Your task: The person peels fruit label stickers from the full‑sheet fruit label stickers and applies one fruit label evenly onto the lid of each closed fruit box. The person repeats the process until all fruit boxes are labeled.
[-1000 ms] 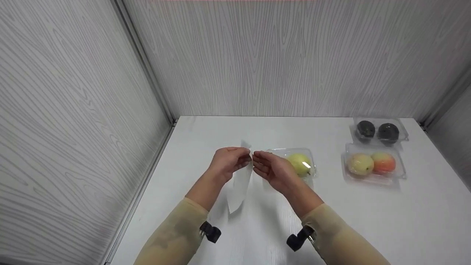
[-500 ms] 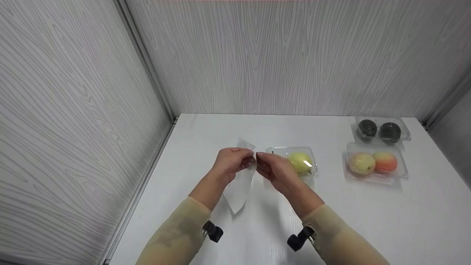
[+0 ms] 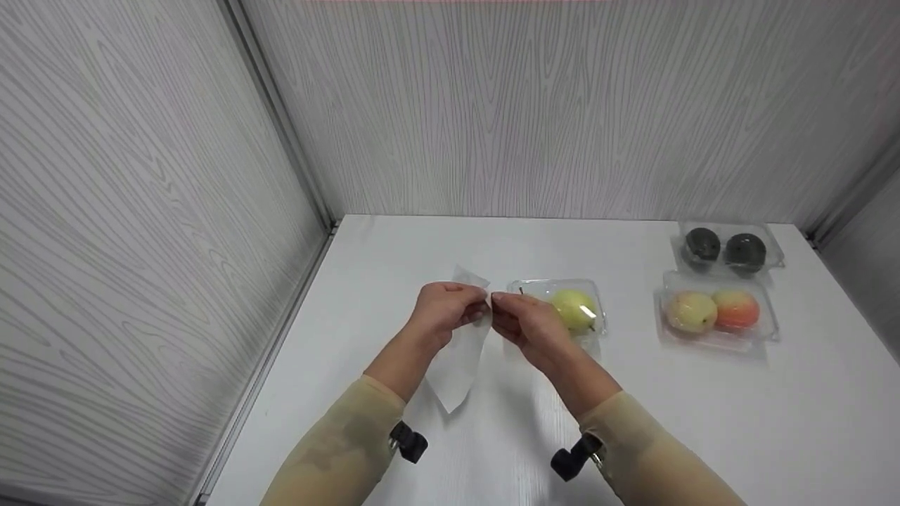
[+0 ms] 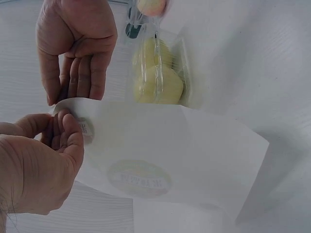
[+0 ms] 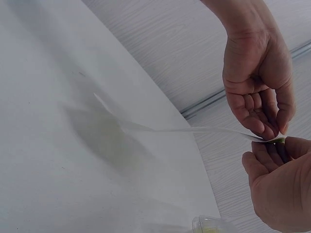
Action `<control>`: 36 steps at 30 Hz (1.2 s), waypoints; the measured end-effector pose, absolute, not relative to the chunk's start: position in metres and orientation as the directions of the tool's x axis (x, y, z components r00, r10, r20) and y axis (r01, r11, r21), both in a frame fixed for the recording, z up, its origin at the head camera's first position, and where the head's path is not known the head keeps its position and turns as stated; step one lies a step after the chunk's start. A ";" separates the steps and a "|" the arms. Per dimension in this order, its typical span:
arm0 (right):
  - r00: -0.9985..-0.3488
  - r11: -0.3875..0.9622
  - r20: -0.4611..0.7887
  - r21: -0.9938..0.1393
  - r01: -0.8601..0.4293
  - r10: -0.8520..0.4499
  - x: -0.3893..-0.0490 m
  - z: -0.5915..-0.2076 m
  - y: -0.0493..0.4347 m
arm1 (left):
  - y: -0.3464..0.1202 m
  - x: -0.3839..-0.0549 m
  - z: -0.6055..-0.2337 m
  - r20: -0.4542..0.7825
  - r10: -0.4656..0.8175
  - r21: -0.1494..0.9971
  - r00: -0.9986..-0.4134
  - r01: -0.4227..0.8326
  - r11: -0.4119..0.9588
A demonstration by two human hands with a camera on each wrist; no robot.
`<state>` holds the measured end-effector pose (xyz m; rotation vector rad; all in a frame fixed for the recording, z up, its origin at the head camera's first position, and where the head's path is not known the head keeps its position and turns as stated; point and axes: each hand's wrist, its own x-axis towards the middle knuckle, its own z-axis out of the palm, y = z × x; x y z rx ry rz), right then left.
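Note:
Between the hands hangs a white sticker sheet (image 3: 455, 376), its loose lower part sloping down over the table. In the left wrist view an oval label (image 4: 141, 180) with printing shows faintly through the sheet. My left hand (image 3: 448, 309) pinches the sheet's edge between thumb and fingers. My right hand (image 3: 529, 322) meets it there, thumb and fingertips pinching the same edge. A small green bit (image 5: 279, 140) shows between the fingertips in the right wrist view. Just beyond the right hand, a clear plastic box (image 3: 545, 284) holds yellow-green pears (image 3: 573, 310).
At the right stands a clear box (image 3: 763, 284) with a pale yellow fruit (image 3: 692, 312) and a red-yellow fruit (image 3: 735, 309). Behind it, another clear box (image 3: 724, 230) holds two dark round fruits (image 3: 745, 253). Grey wood-grain walls (image 3: 492, 112) border the white table (image 3: 394, 246).
Both hands have shifted slightly to the right with the sheet, and the right fingertips have closed onto its edge. The sheet has turned, showing more of its face.

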<state>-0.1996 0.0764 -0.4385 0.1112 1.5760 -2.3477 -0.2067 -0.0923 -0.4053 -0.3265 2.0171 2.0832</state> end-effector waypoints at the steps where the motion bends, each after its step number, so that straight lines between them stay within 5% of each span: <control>1: -0.949 -0.341 -0.234 -0.892 0.296 -0.212 -0.199 -0.439 0.077 | -0.092 -0.206 -0.405 -0.312 0.003 0.950 -0.950 -0.312 -0.024; 36: -0.948 -0.292 -0.282 -0.904 0.314 -0.146 -0.198 -0.443 0.082 | -0.086 -0.205 -0.411 -0.322 0.017 0.947 -0.947 -0.322 -0.006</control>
